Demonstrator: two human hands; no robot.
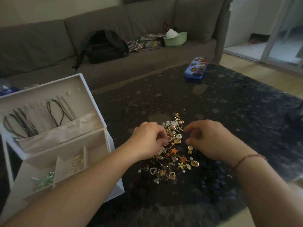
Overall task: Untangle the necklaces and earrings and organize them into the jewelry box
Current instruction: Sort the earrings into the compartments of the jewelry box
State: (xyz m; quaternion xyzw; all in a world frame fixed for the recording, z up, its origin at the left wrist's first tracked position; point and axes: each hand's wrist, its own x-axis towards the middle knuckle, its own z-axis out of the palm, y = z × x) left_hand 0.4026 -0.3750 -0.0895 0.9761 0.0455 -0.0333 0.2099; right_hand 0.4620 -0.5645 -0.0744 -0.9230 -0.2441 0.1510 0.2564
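The person is working through the earring-sorting step: both hands are hovering over the pile of earrings (172,151) that is lying in the middle of the dark speckled counter (229,112), just right of the open jewelry box (91,102). The left hand (148,141) is curling its fingertips down into the heap and appears to be pinching a small piece at the pile's left side, though the exact piece is too small to tell. The right hand (211,141) is arching over the pile's right side with its fingers bent; whether its grip is holding anything cannot be told.

The necklace part seems largely done, since the dark cord necklaces (32,118) are hanging in the box's upright lid above a fabric pocket. In the tray below, a few gold earrings (76,163) are sitting in one compartment and a pale green piece (44,179) in the one to its left.

The next move is probably calling for a fine pinch to free one earring, as the thin wire hooks are likely snagging each other, and then carrying it left into a compartment.

The pile is looking like a mix of gold hooks, pearls, orange stars, white flowers and hearts, all closely jumbled
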